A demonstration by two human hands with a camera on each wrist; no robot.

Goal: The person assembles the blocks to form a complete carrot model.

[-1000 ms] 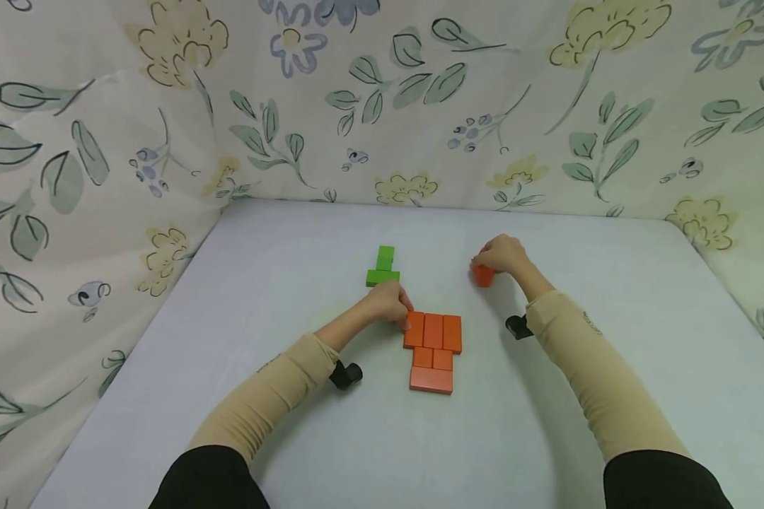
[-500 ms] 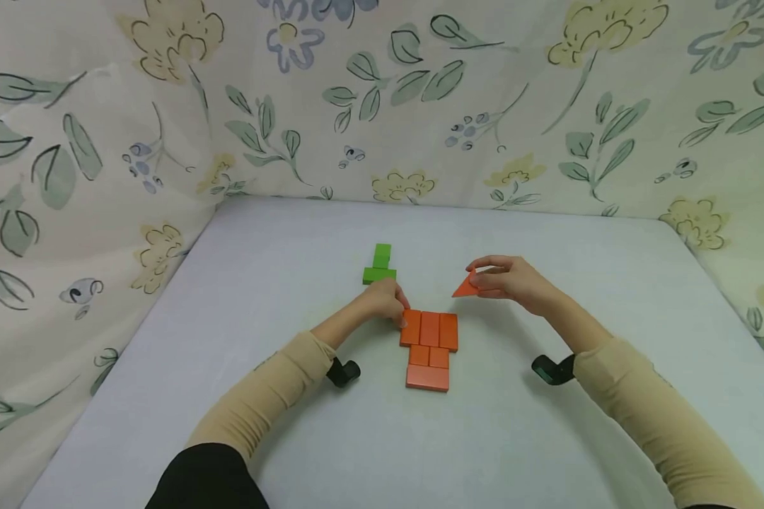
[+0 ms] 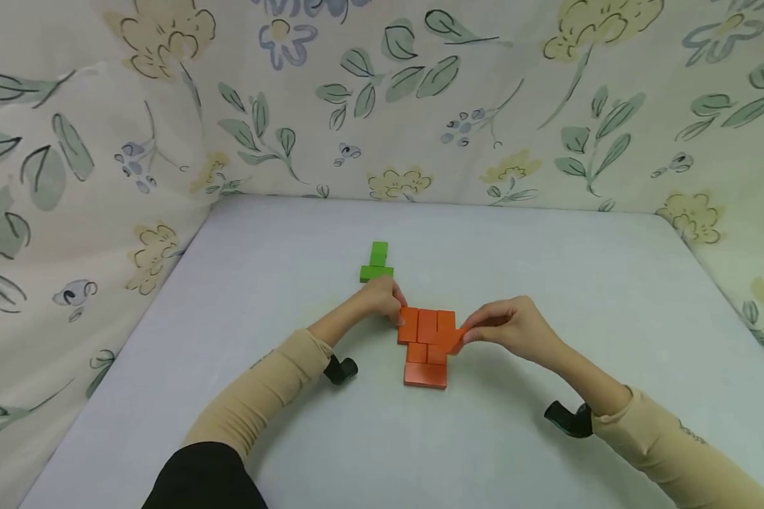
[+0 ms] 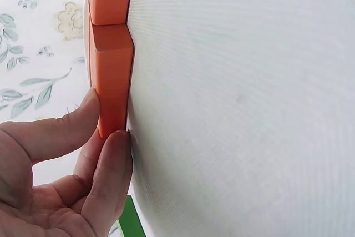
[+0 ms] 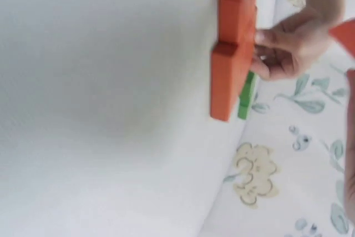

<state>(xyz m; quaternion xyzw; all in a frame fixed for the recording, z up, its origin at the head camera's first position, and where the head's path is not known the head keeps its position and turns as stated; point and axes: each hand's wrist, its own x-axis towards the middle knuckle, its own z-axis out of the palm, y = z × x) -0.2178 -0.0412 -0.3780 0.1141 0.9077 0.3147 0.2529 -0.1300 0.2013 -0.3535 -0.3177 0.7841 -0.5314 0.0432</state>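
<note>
Several orange blocks (image 3: pixel 427 326) lie together on the white table, three upright ones in a row, small ones below and a wide one (image 3: pixel 425 375) nearest me. My left hand (image 3: pixel 382 297) pinches the far left block's corner; the left wrist view shows the thumb (image 4: pixel 86 116) on that orange block (image 4: pixel 113 81) and fingertips at its end. Between thumb and fingers of my right hand (image 3: pixel 516 329) is an orange triangular block (image 3: pixel 456 341), raised over the arrangement's right side. Only part of that triangular block (image 5: pixel 346 34) shows in the right wrist view.
Two green blocks (image 3: pixel 377 272) lie beyond my left hand, one standing off the other's middle like an upside-down T. Floral cloth (image 3: pixel 382 106) hangs behind the table and along its left side. A black wrist camera (image 3: pixel 569 419) sticks out under the right sleeve.
My right hand has picked up the triangular block at the back right and brought it left and nearer, beside the orange blocks. My left hand has stayed at the corner.
</note>
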